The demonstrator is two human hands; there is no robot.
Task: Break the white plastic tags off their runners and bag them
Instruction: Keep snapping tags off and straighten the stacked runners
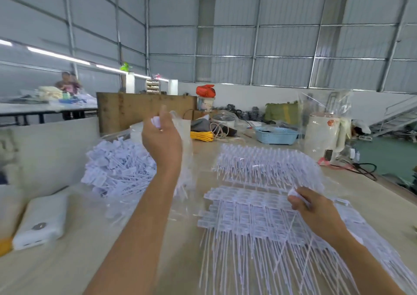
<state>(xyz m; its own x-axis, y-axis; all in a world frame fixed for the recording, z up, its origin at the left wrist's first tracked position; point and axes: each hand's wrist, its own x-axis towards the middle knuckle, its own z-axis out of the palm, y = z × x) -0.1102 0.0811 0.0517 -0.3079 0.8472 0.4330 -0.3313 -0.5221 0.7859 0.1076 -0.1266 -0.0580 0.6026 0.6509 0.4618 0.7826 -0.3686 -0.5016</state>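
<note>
Tags (156, 121) are being gripped in the raised left hand (161, 136); right hand (316, 211) is pinching tags lower right; no writing is legible.

Bright, even daylight; wide-angle edges bend, and motion perhaps blurs everything.

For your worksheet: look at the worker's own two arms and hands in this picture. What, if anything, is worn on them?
Nothing visible is worn. The left hand and right hand have no gloves, and no rings, watch or wristband show. Both forearms are bare as far as the picture's lower edge, with no sleeve in view. The picture is somewhat blurred, so very small items could go unseen.
</note>
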